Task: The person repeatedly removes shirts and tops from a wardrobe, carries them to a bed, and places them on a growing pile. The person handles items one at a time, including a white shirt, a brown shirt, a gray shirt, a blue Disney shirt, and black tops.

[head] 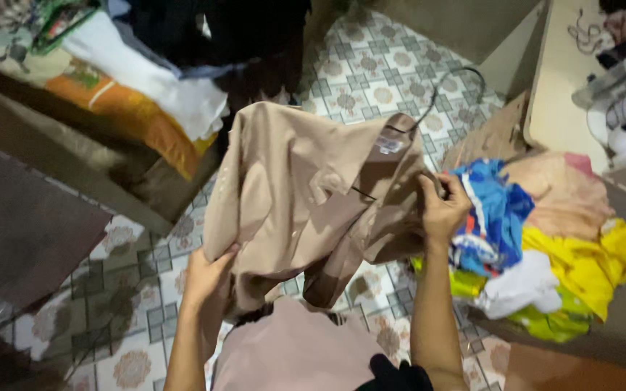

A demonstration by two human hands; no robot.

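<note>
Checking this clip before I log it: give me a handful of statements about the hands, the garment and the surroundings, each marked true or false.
1. Both hands grip the beige shirt. True: the left hand holds its lower edge, the right hand its collar side.
2. The shirt lies flat on the floor. False: it is held up above the patterned tile floor.
3. A dark wire hanger sits at the shirt's collar. True.
4. The pile of clothes by the right hand is all white. False: it mixes blue, yellow, pink and white pieces.
5. The floor is bare wood. False: it is patterned tile.
</note>
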